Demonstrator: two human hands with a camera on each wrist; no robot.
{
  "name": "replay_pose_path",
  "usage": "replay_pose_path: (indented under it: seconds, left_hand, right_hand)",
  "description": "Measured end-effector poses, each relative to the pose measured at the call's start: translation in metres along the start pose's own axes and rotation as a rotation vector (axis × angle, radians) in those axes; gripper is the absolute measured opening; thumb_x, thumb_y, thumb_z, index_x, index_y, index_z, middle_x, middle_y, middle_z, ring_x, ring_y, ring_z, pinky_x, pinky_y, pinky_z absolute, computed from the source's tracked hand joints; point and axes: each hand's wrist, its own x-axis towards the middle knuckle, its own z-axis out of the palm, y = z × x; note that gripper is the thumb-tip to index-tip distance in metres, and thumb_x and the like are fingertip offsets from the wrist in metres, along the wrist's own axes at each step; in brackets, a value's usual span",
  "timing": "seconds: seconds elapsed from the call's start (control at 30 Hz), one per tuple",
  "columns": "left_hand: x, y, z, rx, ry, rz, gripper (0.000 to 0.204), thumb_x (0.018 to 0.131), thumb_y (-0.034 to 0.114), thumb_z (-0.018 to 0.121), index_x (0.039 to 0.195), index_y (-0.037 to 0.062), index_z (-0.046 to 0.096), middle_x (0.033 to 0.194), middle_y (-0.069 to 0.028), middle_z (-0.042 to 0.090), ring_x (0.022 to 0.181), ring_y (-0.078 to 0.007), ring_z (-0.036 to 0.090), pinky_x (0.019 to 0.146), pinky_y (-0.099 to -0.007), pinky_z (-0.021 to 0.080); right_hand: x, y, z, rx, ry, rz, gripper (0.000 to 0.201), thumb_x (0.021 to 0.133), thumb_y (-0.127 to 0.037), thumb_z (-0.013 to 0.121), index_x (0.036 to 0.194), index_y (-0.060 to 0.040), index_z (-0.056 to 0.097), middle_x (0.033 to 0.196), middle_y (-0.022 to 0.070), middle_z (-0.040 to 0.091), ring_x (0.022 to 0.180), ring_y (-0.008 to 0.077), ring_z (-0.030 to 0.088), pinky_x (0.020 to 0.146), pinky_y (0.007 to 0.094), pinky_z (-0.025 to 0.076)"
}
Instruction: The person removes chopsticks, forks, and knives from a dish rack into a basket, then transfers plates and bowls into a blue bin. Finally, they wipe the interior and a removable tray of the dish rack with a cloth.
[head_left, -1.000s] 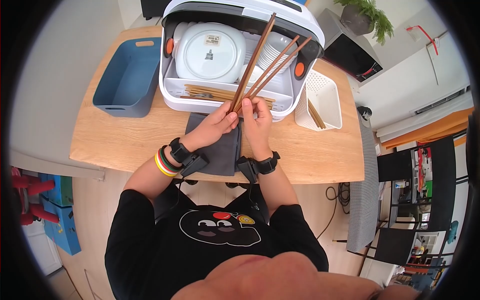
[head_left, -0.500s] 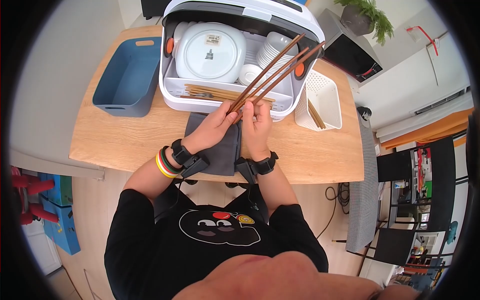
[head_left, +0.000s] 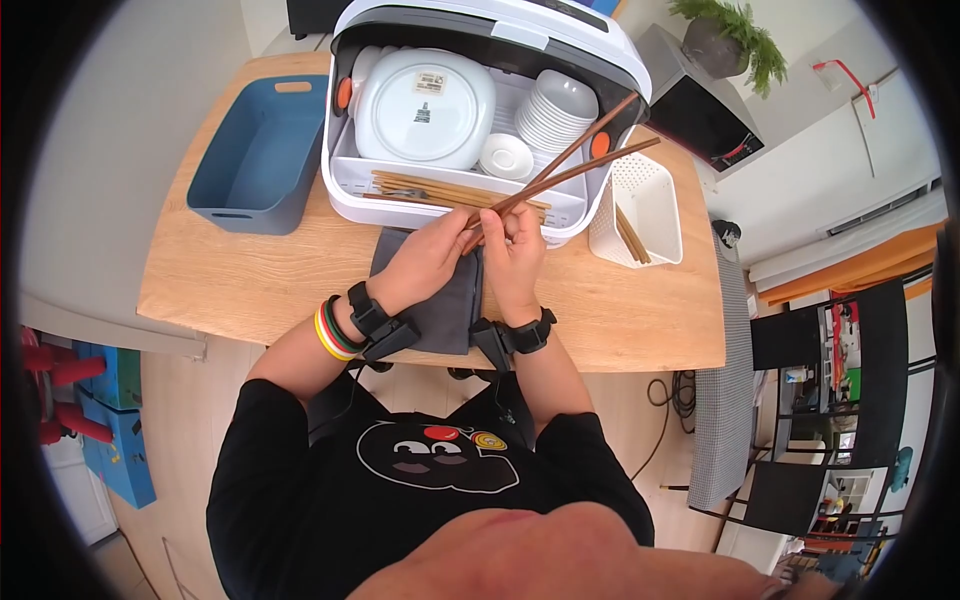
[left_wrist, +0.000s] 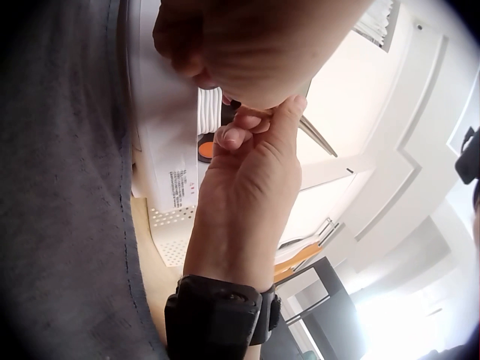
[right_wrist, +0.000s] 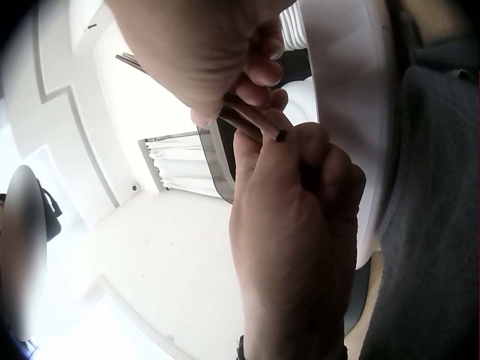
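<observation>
Dark brown chopsticks (head_left: 590, 168) slant up and to the right from both hands in the head view, their far ends spread apart. My left hand (head_left: 430, 264) grips them near the lower ends; in the right wrist view, two chopstick ends (right_wrist: 271, 132) poke out by its thumb. My right hand (head_left: 513, 268) pinches the chopsticks between thumb and fingers, right beside the left. Behind the hands stands a white dish box (head_left: 360, 212) with its lid up. Its front compartment holds lighter wooden chopsticks (head_left: 430, 186) and a metal utensil (head_left: 402, 193).
Inside the box are a large white plate (head_left: 425, 115), stacked bowls (head_left: 556, 112) and a small dish (head_left: 506, 157). A blue bin (head_left: 255, 150) stands left, a white perforated basket (head_left: 650, 190) with chopsticks (head_left: 632, 236) right. Grey cloth (head_left: 440, 315) lies under the hands on the wooden table (head_left: 620, 310).
The chopsticks have swung down to the right, from steep to a lower slant, and their far ends are grouped differently. Both hands stay close together in nearly the same place.
</observation>
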Motion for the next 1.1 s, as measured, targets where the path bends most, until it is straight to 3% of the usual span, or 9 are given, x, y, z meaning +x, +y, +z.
replay_pose_path:
  seconds: [0.13, 0.23, 0.37, 0.57, 0.7, 0.8, 0.9, 0.97, 1.1]
  left_hand:
    - [0.000, -0.001, 0.000, 0.002, -0.018, -0.017, 0.014, 0.094, 0.009, 0.043, 0.106, 0.0016, 0.042, 0.087, -0.0204, 0.053, 0.084, -0.0398, 0.053, 0.069, -0.0436, 0.042]
    - [0.000, -0.007, 0.002, 0.004, -0.015, -0.004, 0.012, 0.094, 0.009, 0.043, 0.103, 0.0015, 0.042, 0.087, -0.0207, 0.053, 0.084, -0.0401, 0.053, 0.070, -0.0434, 0.041]
    - [-0.001, -0.008, 0.004, -0.029, -0.003, 0.013, 0.011, 0.094, 0.009, 0.043, 0.101, 0.0011, 0.040, 0.089, -0.0217, 0.053, 0.087, -0.0411, 0.052, 0.072, -0.0434, 0.041]
    - [-0.002, -0.012, 0.006, -0.088, -0.006, -0.010, 0.014, 0.096, 0.012, 0.041, 0.103, 0.0004, 0.040, 0.093, -0.0229, 0.053, 0.091, -0.0416, 0.052, 0.075, -0.0423, 0.042]
    - [-0.001, -0.012, 0.007, -0.149, 0.020, 0.006, 0.017, 0.097, 0.015, 0.040, 0.104, 0.0001, 0.041, 0.094, -0.0229, 0.052, 0.088, -0.0416, 0.051, 0.076, -0.0395, 0.043]
    - [-0.002, -0.008, 0.003, -0.160, -0.025, -0.107, 0.020, 0.099, 0.019, 0.038, 0.104, -0.0006, 0.041, 0.092, -0.0210, 0.053, 0.085, -0.0380, 0.052, 0.077, -0.0380, 0.042]
    - [-0.003, -0.010, 0.005, -0.282, -0.057, -0.152, 0.024, 0.100, 0.023, 0.035, 0.105, 0.0008, 0.042, 0.083, -0.0120, 0.050, 0.075, -0.0248, 0.050, 0.071, -0.0321, 0.042]
    - [-0.003, -0.012, 0.006, -0.576, -0.137, -0.242, 0.026, 0.101, 0.028, 0.032, 0.102, 0.0037, 0.042, 0.077, -0.0026, 0.042, 0.068, -0.0118, 0.042, 0.065, -0.0252, 0.039]
    - [-0.002, -0.009, 0.005, -0.564, -0.138, -0.128, 0.028, 0.101, 0.031, 0.031, 0.098, 0.0063, 0.041, 0.075, 0.0015, 0.036, 0.064, -0.0074, 0.035, 0.062, -0.0209, 0.035]
  right_hand:
    - [0.000, 0.000, 0.006, 0.112, 0.008, -0.002, 0.013, 0.093, -0.012, 0.053, 0.101, -0.0006, 0.051, 0.063, -0.0028, 0.052, 0.053, 0.0006, 0.043, 0.046, 0.0159, 0.032]
    - [0.000, -0.007, 0.003, 0.134, -0.027, 0.120, 0.013, 0.095, -0.013, 0.048, 0.099, -0.0009, 0.051, 0.064, -0.0005, 0.054, 0.050, 0.0019, 0.044, 0.042, 0.0166, 0.034]
    - [0.000, -0.001, 0.002, 0.117, -0.035, 0.091, 0.014, 0.097, -0.015, 0.045, 0.100, -0.0014, 0.049, 0.064, 0.0010, 0.054, 0.048, 0.0034, 0.046, 0.039, 0.0173, 0.035]
    - [-0.001, 0.001, 0.002, 0.239, 0.006, 0.076, 0.011, 0.098, -0.014, 0.039, 0.100, -0.0040, 0.042, 0.069, 0.0031, 0.054, 0.054, 0.0035, 0.046, 0.042, 0.0161, 0.036]
    - [0.004, -0.005, -0.002, 0.243, 0.124, 0.028, 0.016, 0.100, -0.018, 0.032, 0.097, -0.0043, 0.041, 0.073, 0.0063, 0.055, 0.061, 0.0085, 0.048, 0.054, 0.0202, 0.040]
    - [0.007, -0.007, -0.006, 0.224, 0.199, -0.009, 0.019, 0.100, -0.020, 0.029, 0.097, -0.0040, 0.040, 0.077, 0.0078, 0.056, 0.064, 0.0118, 0.050, 0.061, 0.0236, 0.042]
    - [0.009, -0.009, -0.006, 0.238, 0.223, 0.002, 0.021, 0.100, -0.020, 0.027, 0.097, -0.0037, 0.039, 0.084, 0.0095, 0.057, 0.068, 0.0142, 0.051, 0.064, 0.0264, 0.042]
    - [0.012, -0.009, -0.001, 0.336, 0.279, -0.080, 0.021, 0.101, -0.024, 0.028, 0.099, -0.0057, 0.038, 0.086, 0.0080, 0.053, 0.068, 0.0141, 0.049, 0.064, 0.0271, 0.041]
    - [0.011, -0.005, -0.006, 0.480, 0.165, -0.041, 0.018, 0.101, -0.025, 0.031, 0.099, -0.0070, 0.035, 0.080, 0.0048, 0.045, 0.066, 0.0117, 0.046, 0.063, 0.0243, 0.039]
